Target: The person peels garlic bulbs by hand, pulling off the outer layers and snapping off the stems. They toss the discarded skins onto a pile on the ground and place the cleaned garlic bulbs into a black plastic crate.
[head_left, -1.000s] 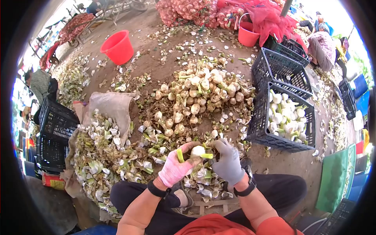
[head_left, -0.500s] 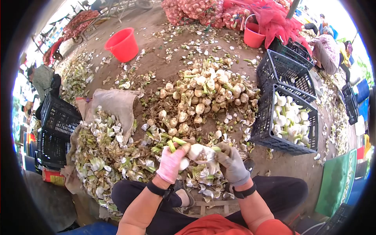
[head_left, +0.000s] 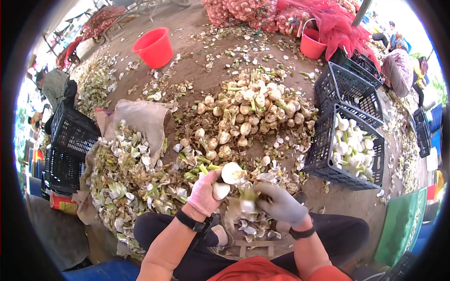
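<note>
My left hand (head_left: 205, 193), in a pinkish glove, is closed around two white garlic bulbs with green stems. The upper garlic bulb (head_left: 231, 173) shows its pale base end, and the lower garlic bulb (head_left: 221, 190) rests against my fingers. Right of them, my right hand (head_left: 281, 202) wears a grey glove and is smeared by motion. Beside its fingertips is a blurred strip of garlic skin (head_left: 247, 199); whether the fingers grip it cannot be made out. Ahead lies a heap of unpeeled garlic (head_left: 253, 105) with dry brownish skins.
A black crate (head_left: 344, 180) of peeled white garlic stands at right, with more crates behind it. Garlic peelings (head_left: 126, 187) and a cloth (head_left: 140, 119) lie at left. Farther off are a red bucket (head_left: 153, 49), net sacks (head_left: 248, 14) and a seated person (head_left: 397, 70).
My right hand has pulled away from the upper bulb, down and to the right, and loose skin has come off it. My left hand still grips both bulbs. The view has shifted slightly.
</note>
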Action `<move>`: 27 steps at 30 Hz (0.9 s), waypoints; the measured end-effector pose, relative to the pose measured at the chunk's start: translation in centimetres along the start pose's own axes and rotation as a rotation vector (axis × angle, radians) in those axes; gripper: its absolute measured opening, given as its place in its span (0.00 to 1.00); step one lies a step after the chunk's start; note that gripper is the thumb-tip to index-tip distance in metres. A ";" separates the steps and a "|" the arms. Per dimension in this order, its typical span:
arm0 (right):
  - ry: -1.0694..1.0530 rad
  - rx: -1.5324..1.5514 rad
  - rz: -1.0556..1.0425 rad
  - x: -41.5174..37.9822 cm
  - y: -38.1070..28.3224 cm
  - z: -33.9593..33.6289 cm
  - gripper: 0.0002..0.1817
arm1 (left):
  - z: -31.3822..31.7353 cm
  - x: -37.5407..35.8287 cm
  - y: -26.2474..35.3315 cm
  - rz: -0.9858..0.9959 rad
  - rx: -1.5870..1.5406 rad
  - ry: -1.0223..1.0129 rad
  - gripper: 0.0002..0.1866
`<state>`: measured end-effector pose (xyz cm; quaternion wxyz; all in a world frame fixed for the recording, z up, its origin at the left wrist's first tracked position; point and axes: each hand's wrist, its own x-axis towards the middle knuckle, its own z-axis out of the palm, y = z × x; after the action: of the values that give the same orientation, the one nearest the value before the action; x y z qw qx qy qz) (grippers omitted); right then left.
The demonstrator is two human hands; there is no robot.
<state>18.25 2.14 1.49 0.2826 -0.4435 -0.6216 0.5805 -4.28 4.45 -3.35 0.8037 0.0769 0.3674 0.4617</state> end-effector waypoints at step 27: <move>0.330 1.085 0.039 2.3 7.7 3.5 0.33 | 4.0 3.9 -6.5 0.233 0.766 -0.023 0.25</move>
<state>15.89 2.03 -6.96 0.5526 -0.3310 -0.1734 0.7450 3.99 4.76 -5.49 0.6631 0.4174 0.4927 0.3786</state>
